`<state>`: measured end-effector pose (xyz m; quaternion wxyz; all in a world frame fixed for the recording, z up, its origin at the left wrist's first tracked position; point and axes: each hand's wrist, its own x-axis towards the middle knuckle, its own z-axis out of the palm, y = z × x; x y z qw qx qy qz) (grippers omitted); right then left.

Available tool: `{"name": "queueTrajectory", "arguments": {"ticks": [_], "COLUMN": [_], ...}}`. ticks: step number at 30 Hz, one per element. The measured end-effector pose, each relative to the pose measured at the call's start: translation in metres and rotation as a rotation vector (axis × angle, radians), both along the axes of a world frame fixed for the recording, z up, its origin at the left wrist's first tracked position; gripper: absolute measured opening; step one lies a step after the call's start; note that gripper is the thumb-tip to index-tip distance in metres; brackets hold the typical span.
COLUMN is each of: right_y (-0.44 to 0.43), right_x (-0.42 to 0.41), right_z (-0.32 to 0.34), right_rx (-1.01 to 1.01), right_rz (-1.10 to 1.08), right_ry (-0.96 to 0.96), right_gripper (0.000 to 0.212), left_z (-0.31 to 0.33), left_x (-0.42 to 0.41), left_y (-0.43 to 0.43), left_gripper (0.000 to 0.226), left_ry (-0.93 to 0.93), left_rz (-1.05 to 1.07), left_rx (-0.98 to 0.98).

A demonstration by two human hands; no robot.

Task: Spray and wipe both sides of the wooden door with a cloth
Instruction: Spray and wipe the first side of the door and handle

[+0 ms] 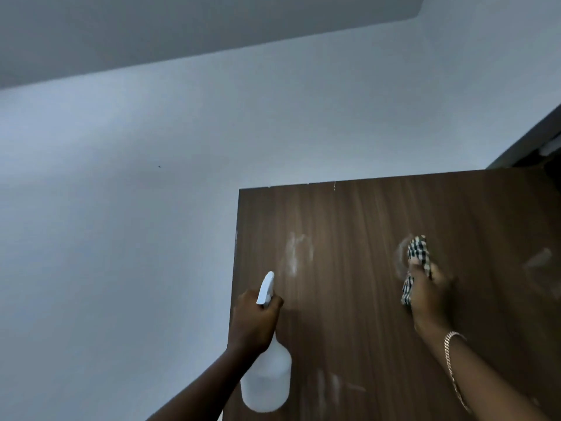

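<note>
The dark brown wooden door fills the lower right, and its top edge and left edge are in view. White streaks of spray sit on its face near the upper left and lower middle. My left hand grips the neck of a white spray bottle, with the nozzle pointing up at the door. My right hand presses a black-and-white checked cloth flat against the upper part of the door, over a pale wet smear. A chain bracelet hangs on my right wrist.
A plain white wall lies to the left of and above the door, under a grey ceiling. A dark door frame shows at the right edge.
</note>
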<state>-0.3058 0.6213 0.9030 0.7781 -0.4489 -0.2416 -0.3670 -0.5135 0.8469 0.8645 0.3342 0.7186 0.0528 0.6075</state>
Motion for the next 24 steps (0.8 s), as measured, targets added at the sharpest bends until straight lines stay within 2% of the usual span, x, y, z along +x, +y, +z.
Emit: {"name": "queueTrajectory", "arguments": {"ticks": [3,7,11,14,16,19,21,22,24], "right_y": [0.016,0.049,0.097,0.138,0.164,0.187,0.175,0.169,0.164], "right_x": [0.004,0.012,0.011,-0.008,-0.03,-0.042,-0.027,-0.015,-0.001], "right_z": [0.049,0.106,0.152,0.175,0.18,0.151,0.122,0.121,0.149], "right_rx": [-0.059,-0.124,-0.357,-0.508,-0.692,-1.096,-1.067,-0.976,-0.796], "right_rz": [-0.273,-0.572,-0.713,-0.734,-0.717,-0.752,-0.734,-0.805,-0.968], "right_ry": [-0.06,-0.208,-0.242,-0.311,-0.498,-0.982,-1.175,-1.156,-0.881], "right_gripper": [0.054,0.035,0.046,0.045,0.043,0.037,0.037,0.037,0.042], "left_z": [0.033,0.066,0.082,0.086,0.088,0.091,0.091,0.091,0.094], "left_x": [0.007,0.008,0.003,0.002,0.005,0.006,0.005,0.004,0.002], "left_y": [-0.001,0.005,0.019,0.026,0.032,0.037,0.041,0.043,0.048], "left_gripper": [0.023,0.014,0.021,0.02,0.02,0.027,0.033,0.034,0.038], "left_ry": [-0.03,-0.112,-0.135,-0.12,-0.116,-0.113,-0.1,-0.091,-0.068], "left_rz": [0.018,0.053,0.032,0.036,0.024,-0.006,-0.025,-0.029,-0.014], "left_rx": [-0.012,-0.096,-0.112,-0.109,-0.122,-0.101,-0.087,-0.071,-0.033]}}
